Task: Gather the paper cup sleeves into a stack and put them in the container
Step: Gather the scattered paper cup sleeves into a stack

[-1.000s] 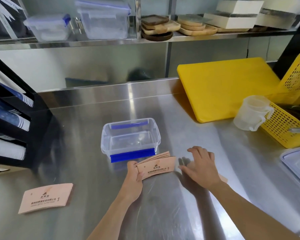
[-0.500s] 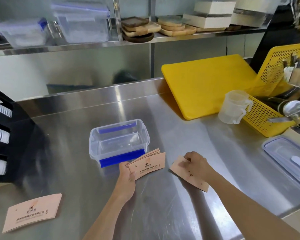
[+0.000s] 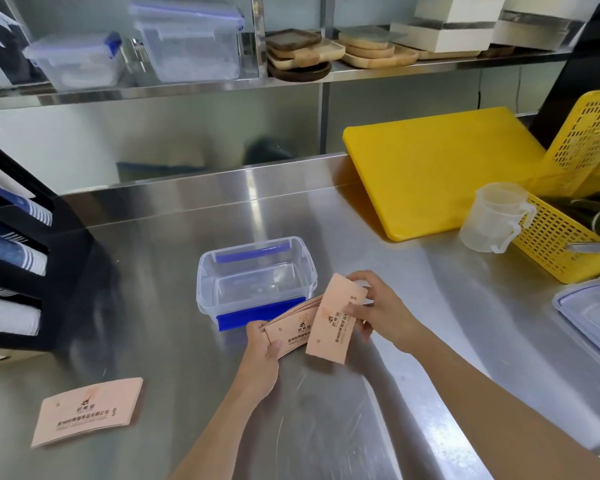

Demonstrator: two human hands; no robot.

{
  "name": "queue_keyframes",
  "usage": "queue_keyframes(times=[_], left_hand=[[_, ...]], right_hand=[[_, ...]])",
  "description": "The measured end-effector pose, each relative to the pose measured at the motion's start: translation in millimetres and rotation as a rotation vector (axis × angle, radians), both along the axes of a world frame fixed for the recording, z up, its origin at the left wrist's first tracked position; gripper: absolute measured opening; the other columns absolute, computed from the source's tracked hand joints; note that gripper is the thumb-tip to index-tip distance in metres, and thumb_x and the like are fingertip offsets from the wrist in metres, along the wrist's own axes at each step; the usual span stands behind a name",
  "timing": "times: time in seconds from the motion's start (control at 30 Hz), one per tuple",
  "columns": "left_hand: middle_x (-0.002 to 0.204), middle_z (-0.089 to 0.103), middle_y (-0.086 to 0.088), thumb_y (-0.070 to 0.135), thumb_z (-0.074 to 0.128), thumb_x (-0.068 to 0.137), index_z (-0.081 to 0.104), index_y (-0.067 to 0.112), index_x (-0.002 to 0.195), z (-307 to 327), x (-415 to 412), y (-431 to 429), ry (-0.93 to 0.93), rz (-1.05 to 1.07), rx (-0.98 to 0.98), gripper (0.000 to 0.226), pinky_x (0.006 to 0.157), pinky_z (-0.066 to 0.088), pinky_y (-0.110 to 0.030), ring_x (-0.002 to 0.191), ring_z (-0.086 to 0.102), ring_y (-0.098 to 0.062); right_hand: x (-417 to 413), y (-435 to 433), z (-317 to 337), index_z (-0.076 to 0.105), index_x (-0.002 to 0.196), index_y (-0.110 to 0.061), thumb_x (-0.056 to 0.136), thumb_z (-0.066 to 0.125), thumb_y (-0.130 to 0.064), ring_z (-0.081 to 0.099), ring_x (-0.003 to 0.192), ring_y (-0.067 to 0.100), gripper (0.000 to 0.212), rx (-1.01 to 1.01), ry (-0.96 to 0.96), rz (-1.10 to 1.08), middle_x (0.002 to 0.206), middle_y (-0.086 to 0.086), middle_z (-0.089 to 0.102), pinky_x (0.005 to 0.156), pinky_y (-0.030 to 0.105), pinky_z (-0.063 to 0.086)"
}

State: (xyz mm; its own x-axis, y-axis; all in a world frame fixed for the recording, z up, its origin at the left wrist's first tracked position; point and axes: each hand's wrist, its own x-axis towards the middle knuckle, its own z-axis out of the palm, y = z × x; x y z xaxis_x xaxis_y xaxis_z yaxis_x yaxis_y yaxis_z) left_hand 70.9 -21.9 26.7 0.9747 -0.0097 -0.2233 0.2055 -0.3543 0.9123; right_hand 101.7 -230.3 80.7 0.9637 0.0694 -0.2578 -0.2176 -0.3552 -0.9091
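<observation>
Head view: my left hand pinches a fanned stack just in front of the open container. My right hand grips one sleeve, overlapping the stack. Another pile lies on the surface, well left.

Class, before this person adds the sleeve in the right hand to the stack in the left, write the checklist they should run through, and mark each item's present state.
1. Left hand grips the stack: ok.
2. Right hand holds the single sleeve: ok.
3. Sleeve lined up with the stack: not ok, it stands crosswise over it.
4. Container open and empty: ok.
5. All sleeves gathered: not ok, a pile lies on the counter to the left.
6. Number of sleeves in the stack: cannot tell.
</observation>
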Motion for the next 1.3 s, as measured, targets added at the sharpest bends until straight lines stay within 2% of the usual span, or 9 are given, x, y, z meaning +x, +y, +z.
queue_keyframes(times=[0.2,0.33,0.6,0.7,0.77,0.87,0.97,1.13,1.3], left_hand=[[0.112,0.046,-0.002,0.004,0.036,0.094,0.030,0.015,0.105,2,0,4,0.014,0.033,-0.002,0.017,0.085,0.034,-0.028,0.100,0.046,-0.018],[0.110,0.049,0.000,0.013,0.036,0.096,0.032,0.014,0.105,-1,0,4,0.020,0.037,-0.080,0.010,0.088,0.037,-0.028,0.101,0.049,-0.013],[0.103,0.054,0.004,0.005,0.055,0.086,0.033,0.018,0.103,-3,-4,5,0.007,0.027,-0.004,0.031,0.081,0.041,-0.023,0.092,0.055,-0.005],[0.094,0.050,0.012,0.005,0.051,0.089,0.032,0.020,0.104,0,-5,10,-0.006,0.042,0.039,0.028,0.075,0.040,-0.018,0.090,0.052,-0.010],[0.092,0.048,0.015,0.004,0.051,0.089,0.032,0.021,0.104,2,-6,14,-0.010,0.043,0.049,0.029,0.067,0.042,-0.008,0.086,0.052,-0.005],[0.096,0.051,0.006,0.001,0.050,0.089,0.033,0.019,0.104,3,-6,17,-0.008,0.062,0.035,0.029,0.064,0.041,0.000,0.084,0.051,-0.001],[0.104,0.054,0.000,0.003,0.050,0.089,0.035,0.018,0.105,3,-8,13,0.001,0.107,-0.036,0.027,0.071,0.042,-0.013,0.087,0.052,-0.004],[0.106,0.058,-0.003,0.035,0.048,0.091,0.041,0.014,0.104,2,-11,2,0.027,0.284,-0.318,0.026,0.087,0.042,-0.030,0.098,0.055,-0.015],[0.095,0.057,0.005,0.041,0.034,0.094,0.042,0.016,0.104,2,-9,-4,0.036,0.388,-0.274,0.028,0.083,0.036,-0.030,0.090,0.054,-0.007]], right_hand=[[-4,4,-19,0.053,0.074,-0.010,0.088,0.056,-0.006,0.066,0.058,0.023,0.015,0.063,0.122,-0.109,0.087,0.018,0.068,0.055,0.037,0.060],[-7,9,-35,0.039,0.048,-0.019,0.082,0.062,-0.042,0.045,0.048,0.016,0.046,-0.473,0.086,0.019,0.053,-0.001,0.046,0.046,0.026,0.036],[-8,29,-41,0.047,0.070,-0.022,0.078,0.058,-0.054,0.058,0.079,0.022,0.035,-0.719,0.092,0.145,0.079,-0.002,0.058,0.060,0.027,0.041],[-4,27,-46,0.043,0.123,-0.023,0.077,0.068,-0.037,0.057,0.107,0.021,0.054,-0.483,0.044,0.032,0.121,0.002,0.055,0.086,0.034,0.051],[-1,27,-42,0.039,0.134,-0.027,0.081,0.067,-0.026,0.050,0.115,0.016,0.059,-0.254,0.006,0.057,0.132,-0.001,0.048,0.097,0.033,0.048],[-2,36,-37,0.053,0.121,-0.021,0.090,0.055,-0.025,0.053,0.109,0.014,0.031,0.117,0.106,0.072,0.123,0.000,0.058,0.088,0.024,0.046],[-6,51,-43,0.060,0.100,-0.018,0.093,0.048,-0.032,0.061,0.101,0.020,0.020,0.353,0.161,-0.066,0.101,0.003,0.069,0.095,0.034,0.045],[-12,75,-48,0.055,0.082,-0.013,0.094,0.044,-0.036,0.062,0.078,0.020,0.028,0.379,0.156,-0.307,0.083,0.006,0.065,0.073,0.031,0.049],[-19,80,-49,0.057,0.089,-0.012,0.096,0.041,-0.027,0.061,0.069,0.013,0.022,0.394,0.093,-0.346,0.077,0.000,0.064,0.061,0.024,0.045]])
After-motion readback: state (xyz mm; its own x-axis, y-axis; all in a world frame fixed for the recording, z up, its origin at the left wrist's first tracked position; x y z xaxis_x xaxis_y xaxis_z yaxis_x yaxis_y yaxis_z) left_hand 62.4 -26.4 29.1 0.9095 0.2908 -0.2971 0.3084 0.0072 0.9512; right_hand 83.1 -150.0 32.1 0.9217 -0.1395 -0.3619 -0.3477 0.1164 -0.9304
